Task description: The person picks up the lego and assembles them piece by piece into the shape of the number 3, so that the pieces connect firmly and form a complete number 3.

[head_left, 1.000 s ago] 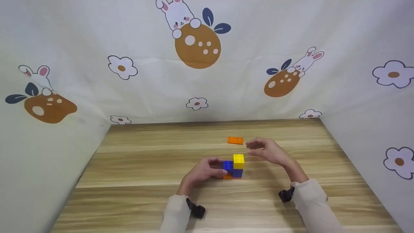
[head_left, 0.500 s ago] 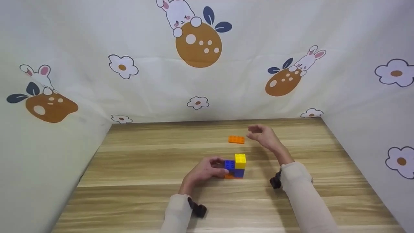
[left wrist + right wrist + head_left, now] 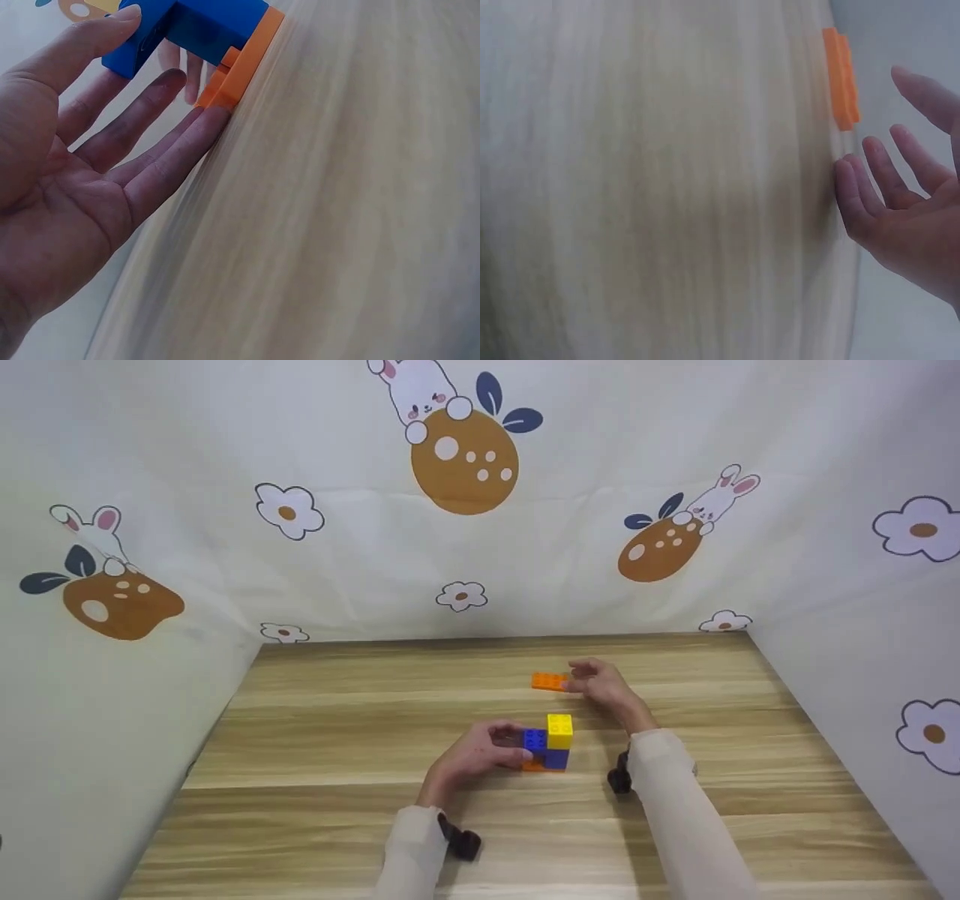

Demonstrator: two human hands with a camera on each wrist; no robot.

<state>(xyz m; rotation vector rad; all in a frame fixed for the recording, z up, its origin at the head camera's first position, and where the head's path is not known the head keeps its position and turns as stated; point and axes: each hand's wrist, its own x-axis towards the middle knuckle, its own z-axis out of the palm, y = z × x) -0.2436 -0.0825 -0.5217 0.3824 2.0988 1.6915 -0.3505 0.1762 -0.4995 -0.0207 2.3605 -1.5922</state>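
Observation:
In the head view a small stack of toy building bricks stands on the wooden table: an orange base brick (image 3: 553, 769), blue bricks (image 3: 534, 736) above it, and a yellow brick (image 3: 559, 726) on top at the right. My left hand (image 3: 476, 751) grips the stack's left side, its thumb on the upper blue brick (image 3: 154, 26) in the left wrist view and a fingertip at the orange base. Behind the stack lies a loose flat orange brick (image 3: 547, 681). My right hand (image 3: 602, 687) is at its right end, fingers apart; the right wrist view shows the fingertips just short of the orange brick (image 3: 841, 79).
The wood-grain table (image 3: 337, 727) extends around the stack on both sides. A pale curtain (image 3: 360, 555) printed with rabbits and flowers closes off the back and both sides. Each wrist carries a small black camera (image 3: 466, 844).
My right hand has moved away from beside the stack, over to the back, then left to the loose orange brick. The left hand has kept its hold on the stack.

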